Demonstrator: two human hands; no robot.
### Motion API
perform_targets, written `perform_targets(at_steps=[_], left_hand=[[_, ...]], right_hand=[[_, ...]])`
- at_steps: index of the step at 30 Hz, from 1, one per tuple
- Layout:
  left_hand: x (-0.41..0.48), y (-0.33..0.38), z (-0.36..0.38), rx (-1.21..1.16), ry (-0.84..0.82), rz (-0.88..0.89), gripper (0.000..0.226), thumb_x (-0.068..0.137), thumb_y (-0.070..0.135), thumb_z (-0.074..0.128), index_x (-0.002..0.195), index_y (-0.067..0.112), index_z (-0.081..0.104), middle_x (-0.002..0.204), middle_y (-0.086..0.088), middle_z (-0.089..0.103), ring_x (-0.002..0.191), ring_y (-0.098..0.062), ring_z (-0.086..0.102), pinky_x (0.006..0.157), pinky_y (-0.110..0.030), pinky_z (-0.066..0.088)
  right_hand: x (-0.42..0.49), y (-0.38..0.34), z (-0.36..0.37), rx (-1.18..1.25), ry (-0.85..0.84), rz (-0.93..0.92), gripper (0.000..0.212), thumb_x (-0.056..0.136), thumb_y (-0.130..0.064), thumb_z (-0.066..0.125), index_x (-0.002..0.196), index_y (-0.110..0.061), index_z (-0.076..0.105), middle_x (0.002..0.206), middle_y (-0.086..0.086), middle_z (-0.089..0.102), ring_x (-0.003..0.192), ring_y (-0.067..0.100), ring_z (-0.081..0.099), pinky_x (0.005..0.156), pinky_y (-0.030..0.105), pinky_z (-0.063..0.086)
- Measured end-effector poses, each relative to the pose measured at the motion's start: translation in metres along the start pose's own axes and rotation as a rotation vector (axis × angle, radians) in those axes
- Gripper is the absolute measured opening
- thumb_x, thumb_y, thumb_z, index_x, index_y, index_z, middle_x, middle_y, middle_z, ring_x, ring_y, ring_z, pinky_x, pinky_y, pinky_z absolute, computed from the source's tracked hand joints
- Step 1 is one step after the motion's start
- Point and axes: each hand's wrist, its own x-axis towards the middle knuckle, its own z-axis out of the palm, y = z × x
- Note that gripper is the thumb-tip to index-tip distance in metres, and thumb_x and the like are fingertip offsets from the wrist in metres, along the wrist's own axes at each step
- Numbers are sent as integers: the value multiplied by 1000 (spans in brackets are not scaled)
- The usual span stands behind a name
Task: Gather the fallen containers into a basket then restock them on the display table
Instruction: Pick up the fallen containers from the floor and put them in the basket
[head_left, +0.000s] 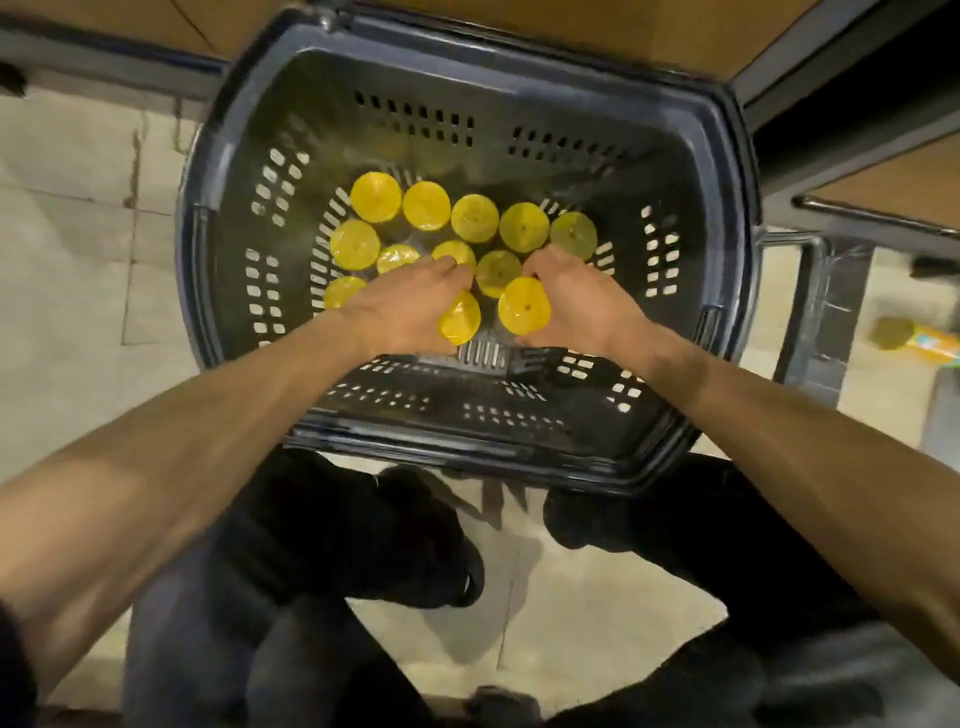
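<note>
A dark plastic basket (717, 218) with slotted walls stands on the floor in front of me. Several yellow-lidded containers (427, 205) stand upright in it, seen from above. My left hand (400, 306) grips one container by its body, its yellow lid (459, 318) tilted toward me. My right hand (587, 306) grips another container, whose yellow lid (523, 305) faces up. Both hands are inside the basket near its front wall. The containers' bodies are mostly hidden under the lids and my hands.
The basket handle (810, 291) hangs folded down at the right. One more container (914, 340) lies on the floor at the far right. Brown shelf boards with dark frames (810, 67) run along the top. My shoes (415, 540) stand just behind the basket on pale tiles.
</note>
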Motion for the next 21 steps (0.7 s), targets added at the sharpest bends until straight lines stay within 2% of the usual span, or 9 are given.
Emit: perform_targets(at_steps=[3, 5, 8, 11, 13, 18, 21], left_hand=[[21, -9, 22, -34, 17, 81, 61, 75, 49, 72, 117, 10, 51, 112, -9, 53, 103, -29, 52, 85, -42, 46], [37, -11, 28, -36, 4, 138, 60, 74, 52, 69, 115, 11, 53, 108, -5, 53, 101, -25, 53, 86, -41, 47], [50, -16, 27, 30, -37, 148, 68, 72, 53, 78, 122, 17, 48, 115, -1, 51, 104, -20, 53, 79, -33, 44], [48, -26, 33, -59, 61, 204, 64, 68, 51, 82, 111, 18, 48, 108, 1, 53, 93, -20, 55, 67, -31, 40], [46, -29, 37, -68, 48, 186, 66, 67, 50, 84, 112, 17, 49, 106, 0, 54, 89, -21, 56, 66, -32, 40], [52, -26, 49, 1, -73, 95, 61, 74, 43, 82, 115, 17, 45, 103, 5, 46, 84, -11, 43, 62, -21, 25], [58, -29, 56, 18, -86, 61, 65, 73, 45, 82, 115, 14, 44, 100, 5, 44, 84, -16, 48, 66, -27, 33]], right_hand=[[21, 11, 22, -63, -29, -22, 62, 68, -38, 85, 114, -12, 52, 112, 7, 53, 96, 29, 62, 66, 33, 41], [32, 18, 33, -97, -48, -35, 62, 67, -38, 85, 112, -13, 52, 108, 6, 55, 91, 29, 64, 67, 35, 49], [40, 28, 42, -122, -82, -73, 66, 64, -39, 85, 115, -16, 50, 106, 4, 55, 88, 27, 64, 71, 42, 55], [40, 37, 46, -148, -101, -97, 73, 61, -44, 87, 117, -14, 50, 107, 4, 53, 88, 25, 62, 73, 42, 54], [41, 38, 48, -158, -96, -111, 76, 59, -46, 88, 116, -13, 50, 108, 4, 53, 90, 25, 61, 74, 41, 54], [49, 32, 53, -108, -76, -108, 71, 62, -46, 87, 113, -18, 47, 106, -2, 51, 88, 22, 61, 72, 43, 55], [54, 30, 63, -132, -72, -93, 71, 63, -44, 87, 114, -17, 46, 106, -2, 48, 79, 16, 51, 63, 31, 45]])
